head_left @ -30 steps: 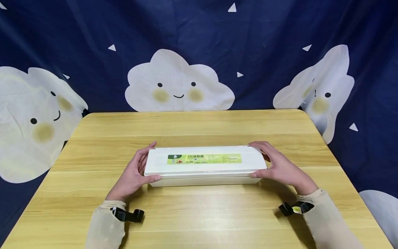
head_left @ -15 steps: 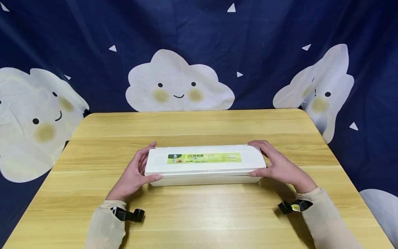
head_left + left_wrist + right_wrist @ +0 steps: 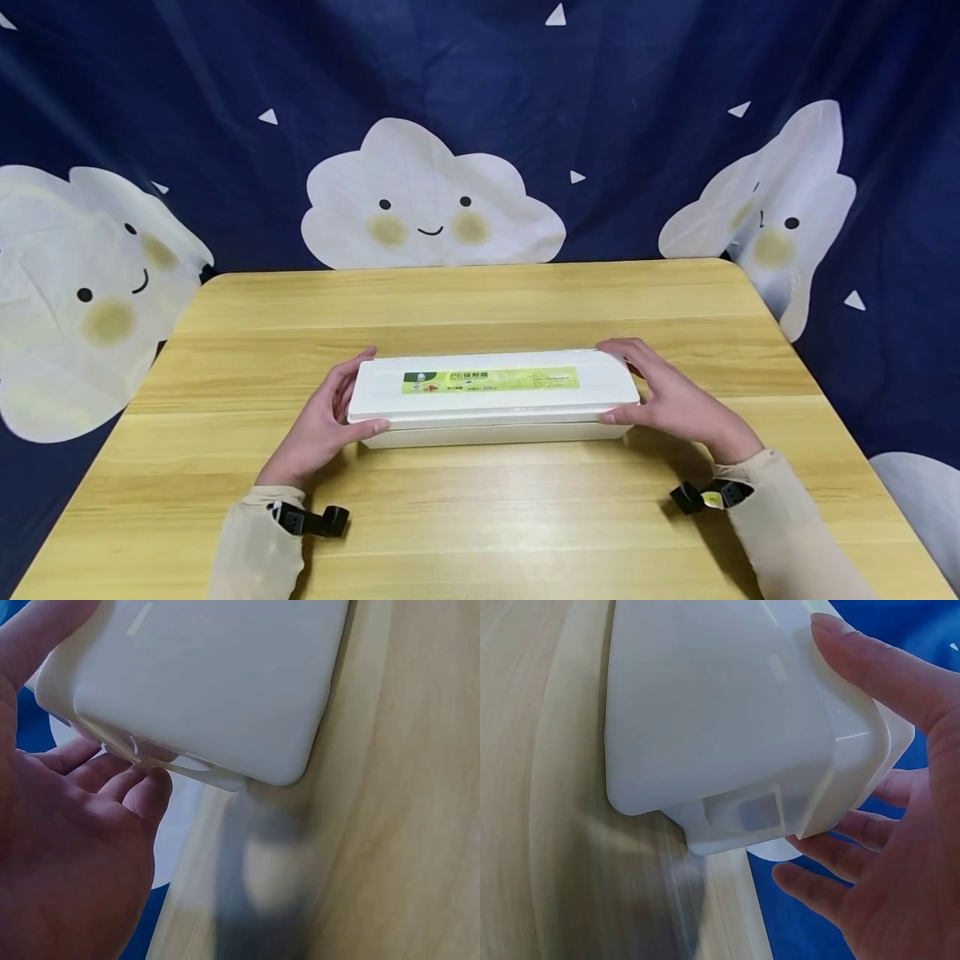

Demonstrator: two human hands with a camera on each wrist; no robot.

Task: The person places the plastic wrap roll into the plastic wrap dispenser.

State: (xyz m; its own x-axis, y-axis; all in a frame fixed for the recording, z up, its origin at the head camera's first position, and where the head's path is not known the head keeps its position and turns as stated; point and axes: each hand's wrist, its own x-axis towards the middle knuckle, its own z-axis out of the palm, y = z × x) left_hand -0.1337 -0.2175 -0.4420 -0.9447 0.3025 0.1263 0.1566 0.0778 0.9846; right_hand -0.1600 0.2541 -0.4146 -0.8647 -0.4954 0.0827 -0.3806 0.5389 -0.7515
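A long white cling film box (image 3: 480,408) with a green and yellow label (image 3: 491,380) lies across the table, lid down. My left hand (image 3: 324,417) grips its left end, thumb along the front lid edge and fingers round the end. The right end is held by my right hand (image 3: 671,404), thumb at the front edge and fingers reaching to the back. In the left wrist view, the fingertips (image 3: 154,780) touch the box's end wall. The right wrist view shows a recess (image 3: 746,810) in the other end, with the thumb (image 3: 870,664) on the lid edge.
The box stands on a light wood table (image 3: 480,517). Behind the far edge hangs a dark blue curtain (image 3: 480,67) with white smiling clouds. Black camera straps (image 3: 307,518) are on both wrists, over beige sleeves (image 3: 258,550).
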